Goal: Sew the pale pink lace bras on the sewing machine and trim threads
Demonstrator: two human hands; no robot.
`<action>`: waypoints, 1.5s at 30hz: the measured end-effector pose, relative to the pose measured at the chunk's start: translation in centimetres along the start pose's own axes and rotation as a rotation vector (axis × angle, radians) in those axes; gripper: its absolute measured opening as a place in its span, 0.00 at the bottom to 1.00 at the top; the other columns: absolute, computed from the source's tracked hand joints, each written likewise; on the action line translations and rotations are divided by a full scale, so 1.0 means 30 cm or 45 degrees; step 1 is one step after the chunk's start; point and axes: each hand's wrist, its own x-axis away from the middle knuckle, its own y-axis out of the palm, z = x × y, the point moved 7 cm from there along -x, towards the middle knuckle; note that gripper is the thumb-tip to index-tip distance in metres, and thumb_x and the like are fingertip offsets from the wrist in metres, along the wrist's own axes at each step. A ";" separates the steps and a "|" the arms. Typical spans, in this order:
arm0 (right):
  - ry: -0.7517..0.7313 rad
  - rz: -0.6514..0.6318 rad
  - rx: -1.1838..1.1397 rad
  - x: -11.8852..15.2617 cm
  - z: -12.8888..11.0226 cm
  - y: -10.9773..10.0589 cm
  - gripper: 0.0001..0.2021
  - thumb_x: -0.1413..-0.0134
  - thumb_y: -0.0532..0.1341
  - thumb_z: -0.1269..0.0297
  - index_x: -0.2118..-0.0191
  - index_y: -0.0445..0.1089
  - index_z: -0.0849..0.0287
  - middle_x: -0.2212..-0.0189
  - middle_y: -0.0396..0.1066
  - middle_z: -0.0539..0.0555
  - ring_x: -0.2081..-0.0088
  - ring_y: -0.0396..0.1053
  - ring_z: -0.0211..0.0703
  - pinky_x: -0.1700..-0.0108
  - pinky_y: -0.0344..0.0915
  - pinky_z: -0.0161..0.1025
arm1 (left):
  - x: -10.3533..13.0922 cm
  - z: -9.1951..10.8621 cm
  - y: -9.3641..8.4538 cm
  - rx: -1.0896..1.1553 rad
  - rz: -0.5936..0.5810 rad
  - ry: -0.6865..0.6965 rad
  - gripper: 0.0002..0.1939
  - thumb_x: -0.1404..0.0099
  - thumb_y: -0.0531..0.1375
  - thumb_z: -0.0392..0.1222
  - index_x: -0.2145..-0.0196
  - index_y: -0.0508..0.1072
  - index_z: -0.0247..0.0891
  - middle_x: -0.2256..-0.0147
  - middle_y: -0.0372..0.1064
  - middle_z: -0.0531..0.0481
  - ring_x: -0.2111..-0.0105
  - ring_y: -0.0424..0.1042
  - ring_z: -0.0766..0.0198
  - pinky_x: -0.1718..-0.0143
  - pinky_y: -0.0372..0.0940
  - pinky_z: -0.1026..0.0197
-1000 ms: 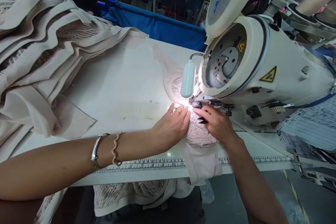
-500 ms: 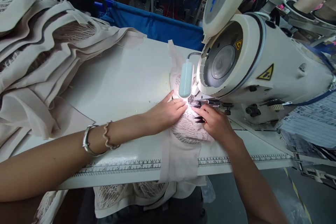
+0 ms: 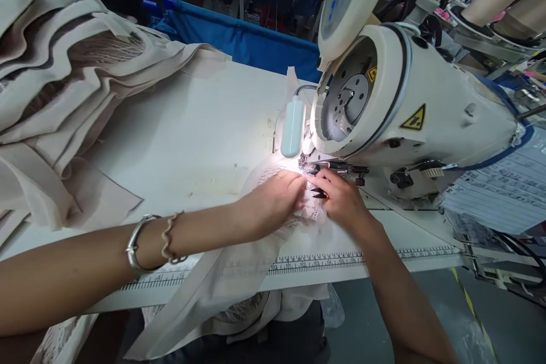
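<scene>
My left hand (image 3: 275, 202) has its fingers curled and pinched on a pale pink lace piece (image 3: 313, 210), close to the sewing machine's presser foot (image 3: 303, 164). A sheer band (image 3: 230, 267) of the same piece runs from under that hand over the table's front edge. My right hand (image 3: 343, 196) is closed around small thread snips (image 3: 319, 193), whose dark blades point left. Its index finger reaches to the lace beside the foot. The white sewing machine (image 3: 384, 96) stands over the work, and a pale green lamp (image 3: 292, 128) lights the needle area. The needle itself is hidden.
A heap of similar pale lace pieces (image 3: 85, 79) covers the table's left end. A printed ruler strip (image 3: 315, 264) follows the table's front edge. Behind the table hangs a blue cloth bin (image 3: 239, 40). Written sheets (image 3: 486, 182) lie at the right. More fabric rests on the lap.
My left hand has gone from lying flat to pinching the lace. The piece has turned, its loose band swinging left. The machine's end disc, smooth-looking before, now shows distinct holes.
</scene>
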 end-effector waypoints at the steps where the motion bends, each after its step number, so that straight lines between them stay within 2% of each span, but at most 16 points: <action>1: 0.005 0.007 -0.027 0.002 0.005 -0.001 0.27 0.49 0.52 0.84 0.49 0.76 0.55 0.64 0.75 0.51 0.67 0.70 0.39 0.70 0.65 0.34 | 0.006 0.011 0.011 0.007 -0.020 0.017 0.09 0.27 0.51 0.32 0.62 0.70 0.35 0.59 0.70 0.42 0.60 0.67 0.59 0.60 0.66 0.58; 4: -0.025 0.031 -0.085 0.007 0.011 -0.006 0.19 0.44 0.57 0.79 0.52 0.77 0.55 0.65 0.75 0.52 0.67 0.72 0.40 0.70 0.67 0.34 | 0.008 0.013 0.015 -0.039 -0.093 0.134 0.14 0.24 0.49 0.36 0.65 0.71 0.35 0.59 0.71 0.42 0.56 0.67 0.56 0.53 0.66 0.52; 7: -0.088 0.043 -0.092 0.005 0.003 -0.010 0.13 0.40 0.58 0.76 0.58 0.76 0.55 0.60 0.77 0.54 0.64 0.73 0.41 0.70 0.68 0.35 | 0.001 -0.016 0.004 -0.044 -0.195 0.191 0.15 0.25 0.48 0.33 0.66 0.70 0.36 0.59 0.73 0.43 0.57 0.68 0.57 0.49 0.64 0.49; 10: -0.214 0.089 -0.062 -0.002 -0.024 -0.017 0.15 0.38 0.54 0.80 0.61 0.75 0.55 0.55 0.78 0.55 0.57 0.74 0.45 0.64 0.71 0.38 | -0.002 -0.038 -0.001 -0.083 -0.239 0.172 0.13 0.29 0.48 0.27 0.64 0.70 0.35 0.60 0.72 0.45 0.61 0.68 0.60 0.49 0.63 0.48; 14: -0.378 0.147 -0.062 -0.004 -0.057 -0.027 0.16 0.40 0.54 0.84 0.64 0.74 0.56 0.60 0.80 0.53 0.57 0.73 0.46 0.58 0.70 0.43 | -0.004 -0.042 -0.006 -0.116 -0.245 0.207 0.14 0.29 0.48 0.27 0.54 0.71 0.33 0.59 0.72 0.43 0.62 0.67 0.60 0.50 0.63 0.50; 19: -0.375 0.142 -0.055 -0.002 -0.052 -0.029 0.20 0.43 0.53 0.86 0.58 0.75 0.56 0.58 0.81 0.53 0.57 0.73 0.47 0.56 0.70 0.45 | -0.024 -0.080 -0.018 -0.097 -0.324 0.270 0.15 0.27 0.52 0.29 0.50 0.74 0.35 0.55 0.72 0.42 0.58 0.69 0.58 0.54 0.62 0.55; 24: -0.317 0.061 -0.063 -0.003 -0.040 -0.012 0.26 0.46 0.50 0.87 0.51 0.74 0.57 0.53 0.79 0.55 0.51 0.73 0.50 0.52 0.72 0.48 | -0.042 -0.115 -0.038 -0.125 -0.281 0.239 0.16 0.27 0.51 0.29 0.49 0.74 0.38 0.52 0.72 0.43 0.58 0.70 0.60 0.54 0.62 0.59; 28: -0.282 0.044 -0.069 -0.005 -0.034 -0.001 0.27 0.47 0.49 0.87 0.49 0.73 0.59 0.50 0.78 0.58 0.49 0.73 0.52 0.48 0.71 0.51 | -0.041 -0.094 -0.055 -0.287 -0.232 0.233 0.14 0.27 0.50 0.28 0.55 0.75 0.36 0.55 0.73 0.43 0.57 0.69 0.58 0.53 0.60 0.55; 32: -0.258 0.036 -0.088 -0.009 -0.029 0.010 0.23 0.44 0.51 0.84 0.49 0.72 0.58 0.52 0.78 0.58 0.49 0.73 0.52 0.49 0.71 0.50 | -0.023 -0.015 -0.061 -0.272 -0.259 0.423 0.15 0.31 0.53 0.26 0.64 0.77 0.39 0.57 0.75 0.46 0.56 0.70 0.56 0.55 0.60 0.52; 36: -0.219 0.000 -0.109 -0.014 -0.022 0.019 0.21 0.43 0.53 0.82 0.49 0.72 0.57 0.54 0.79 0.56 0.52 0.74 0.51 0.48 0.70 0.48 | 0.006 0.061 -0.054 0.034 -0.415 0.483 0.04 0.33 0.63 0.35 0.66 0.79 0.37 0.58 0.76 0.43 0.59 0.72 0.56 0.59 0.66 0.53; 38: -0.193 -0.026 -0.117 -0.016 -0.019 0.022 0.23 0.44 0.52 0.82 0.48 0.72 0.56 0.53 0.78 0.56 0.51 0.73 0.50 0.47 0.69 0.47 | 0.027 0.092 -0.041 0.304 -0.631 0.425 0.05 0.31 0.63 0.37 0.59 0.80 0.36 0.57 0.77 0.43 0.57 0.75 0.57 0.57 0.69 0.55; 40: -0.175 -0.037 -0.139 -0.019 -0.021 0.019 0.24 0.46 0.52 0.82 0.48 0.73 0.56 0.53 0.77 0.56 0.51 0.72 0.50 0.47 0.69 0.48 | 0.059 0.121 -0.028 0.615 -0.943 0.341 0.10 0.28 0.58 0.33 0.53 0.77 0.39 0.57 0.79 0.48 0.61 0.78 0.63 0.58 0.72 0.60; 41: -0.181 -0.035 -0.165 -0.020 -0.025 0.016 0.23 0.46 0.52 0.82 0.50 0.73 0.56 0.54 0.77 0.56 0.52 0.72 0.50 0.48 0.69 0.48 | 0.073 0.129 -0.031 0.734 -1.060 0.297 0.11 0.28 0.57 0.31 0.53 0.76 0.40 0.59 0.79 0.50 0.64 0.79 0.65 0.61 0.73 0.63; 42: -0.194 -0.030 -0.204 -0.022 -0.031 0.011 0.22 0.46 0.52 0.82 0.52 0.74 0.56 0.56 0.77 0.56 0.54 0.72 0.50 0.49 0.69 0.48 | 0.077 0.129 -0.041 0.792 -1.103 0.261 0.11 0.28 0.56 0.30 0.55 0.76 0.40 0.61 0.80 0.52 0.67 0.78 0.67 0.65 0.72 0.64; 43: -0.212 -0.021 -0.253 -0.023 -0.038 0.006 0.21 0.46 0.52 0.83 0.56 0.74 0.55 0.59 0.77 0.55 0.56 0.72 0.49 0.51 0.69 0.48 | 0.072 0.117 -0.057 0.772 -1.061 0.239 0.09 0.28 0.57 0.30 0.60 0.76 0.40 0.64 0.79 0.53 0.70 0.77 0.68 0.68 0.71 0.65; 45: -0.243 -0.009 -0.363 -0.025 -0.052 -0.004 0.19 0.45 0.52 0.83 0.63 0.74 0.54 0.65 0.76 0.53 0.60 0.70 0.47 0.57 0.69 0.46 | 0.043 0.066 -0.101 0.518 -0.792 0.210 0.07 0.32 0.63 0.32 0.69 0.74 0.39 0.70 0.76 0.53 0.72 0.73 0.66 0.71 0.65 0.63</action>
